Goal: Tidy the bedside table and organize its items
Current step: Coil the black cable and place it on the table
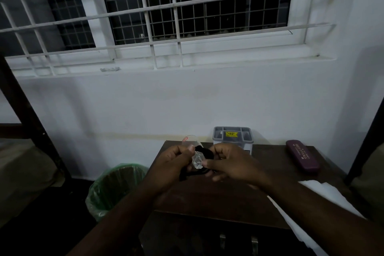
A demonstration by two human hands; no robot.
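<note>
Dark wooden bedside worktop | left hand and right hand pinching small clear crinkled wrapper over black cord | best dropped into green-lined bin.

Left hand and right hand raised together, fingers seemingly curled, pinching

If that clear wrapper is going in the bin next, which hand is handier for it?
Probably the left hand: it already pinches the wrapper, and the bin stands on the floor on that same side of the table.
</note>
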